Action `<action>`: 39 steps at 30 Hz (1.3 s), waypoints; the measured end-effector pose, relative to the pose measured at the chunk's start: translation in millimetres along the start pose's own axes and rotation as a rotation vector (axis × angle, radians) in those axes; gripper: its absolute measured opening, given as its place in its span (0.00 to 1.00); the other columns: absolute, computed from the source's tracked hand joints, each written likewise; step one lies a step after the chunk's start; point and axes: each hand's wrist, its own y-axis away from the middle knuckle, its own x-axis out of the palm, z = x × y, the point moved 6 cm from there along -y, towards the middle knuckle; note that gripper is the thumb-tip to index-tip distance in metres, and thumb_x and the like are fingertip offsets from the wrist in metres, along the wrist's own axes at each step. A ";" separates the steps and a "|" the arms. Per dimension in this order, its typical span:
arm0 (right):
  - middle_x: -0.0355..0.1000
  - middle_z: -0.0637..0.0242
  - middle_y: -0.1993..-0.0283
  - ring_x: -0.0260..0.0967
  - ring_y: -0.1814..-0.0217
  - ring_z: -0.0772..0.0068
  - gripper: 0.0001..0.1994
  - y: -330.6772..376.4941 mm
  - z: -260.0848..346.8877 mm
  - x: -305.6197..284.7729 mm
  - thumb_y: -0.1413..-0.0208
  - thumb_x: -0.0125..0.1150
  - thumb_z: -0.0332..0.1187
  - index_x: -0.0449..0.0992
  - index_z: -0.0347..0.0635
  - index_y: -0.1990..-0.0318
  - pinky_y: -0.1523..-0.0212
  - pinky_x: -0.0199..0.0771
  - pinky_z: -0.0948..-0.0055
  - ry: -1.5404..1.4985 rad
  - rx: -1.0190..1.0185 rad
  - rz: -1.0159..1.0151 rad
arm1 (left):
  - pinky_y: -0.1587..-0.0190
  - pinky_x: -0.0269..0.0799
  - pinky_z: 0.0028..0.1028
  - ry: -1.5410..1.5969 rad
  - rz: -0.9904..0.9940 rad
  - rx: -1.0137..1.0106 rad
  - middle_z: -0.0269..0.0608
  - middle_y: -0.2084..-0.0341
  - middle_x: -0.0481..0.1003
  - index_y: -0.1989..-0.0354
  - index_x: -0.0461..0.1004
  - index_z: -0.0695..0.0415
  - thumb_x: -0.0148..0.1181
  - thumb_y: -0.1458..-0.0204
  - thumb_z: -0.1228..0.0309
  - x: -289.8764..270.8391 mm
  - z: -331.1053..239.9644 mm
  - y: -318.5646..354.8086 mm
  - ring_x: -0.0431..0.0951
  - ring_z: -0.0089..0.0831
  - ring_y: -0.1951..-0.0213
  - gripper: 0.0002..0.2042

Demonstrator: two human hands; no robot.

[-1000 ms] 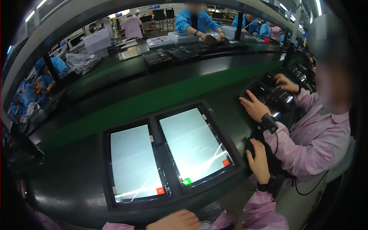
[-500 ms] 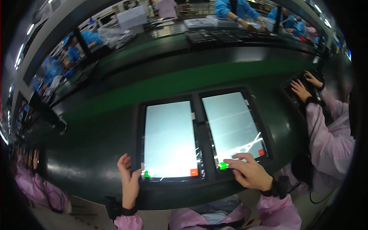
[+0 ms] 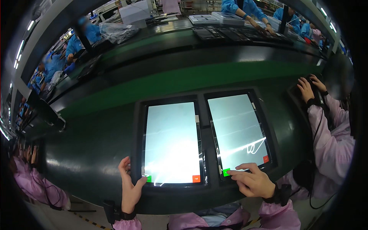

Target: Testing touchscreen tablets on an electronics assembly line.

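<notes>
Two tablets with bright white screens lie side by side in a black tray [image 3: 206, 132]. Each screen has a green square and a red square along its bottom edge. At the lower left corner of the left tablet [image 3: 172, 142], my left hand [image 3: 131, 189] rests with its thumb tip at the green square and its fingers apart beyond the tray's edge. My right hand [image 3: 256, 183] reaches over the lower part of the right tablet [image 3: 238, 126]. Its index finger points onto the green square there, the other fingers loosely bent. Neither hand holds anything.
Beside me on the right, a person in a pink sleeve [image 3: 326, 130] has both hands on a dark tray. Another person's pink sleeve [image 3: 38, 184] is at the left. Across the green bench [image 3: 161, 82], dark panels [image 3: 234, 34] and people in blue are visible.
My left thumb has come inward onto the left tablet's green square. The right index finger stays at its green square. The whole view has shifted slightly.
</notes>
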 end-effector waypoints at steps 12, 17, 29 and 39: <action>0.73 0.66 0.50 0.67 0.47 0.60 0.17 -34.1 -17.4 -54.8 0.54 0.58 0.22 0.74 0.41 0.53 0.49 0.66 0.65 -0.009 0.083 -0.121 | 0.45 0.59 0.35 -0.320 -0.030 0.346 0.51 0.49 0.63 0.43 0.60 0.63 0.60 0.56 0.76 -8.8 -56.6 -26.5 0.64 0.41 0.48 0.28; 0.67 0.54 0.49 0.63 0.44 0.53 0.16 -87.1 -71.8 -59.7 0.47 0.53 0.24 0.71 0.37 0.50 0.44 0.65 0.64 -0.141 0.209 -0.210 | 0.50 0.62 0.37 -0.518 0.053 0.697 0.46 0.62 0.72 0.58 0.71 0.61 0.54 0.56 0.82 22.7 -97.1 -72.9 0.70 0.44 0.56 0.14; 0.67 0.50 0.48 0.63 0.45 0.49 0.13 -80.5 -94.0 -33.4 0.50 0.54 0.24 0.74 0.39 0.55 0.45 0.64 0.58 0.001 0.226 -0.228 | 0.48 0.61 0.37 -0.694 -0.001 0.747 0.39 0.60 0.76 0.54 0.68 0.61 0.50 0.57 0.84 30.5 -62.6 -89.9 0.71 0.41 0.55 0.18; 0.65 0.54 0.45 0.61 0.42 0.51 0.18 -85.5 -95.5 -42.5 0.51 0.51 0.22 0.74 0.43 0.51 0.40 0.61 0.59 0.020 0.229 -0.234 | 0.46 0.58 0.37 -0.658 -0.018 0.669 0.44 0.59 0.72 0.53 0.68 0.61 0.51 0.57 0.83 28.8 -66.5 -91.1 0.69 0.41 0.52 0.19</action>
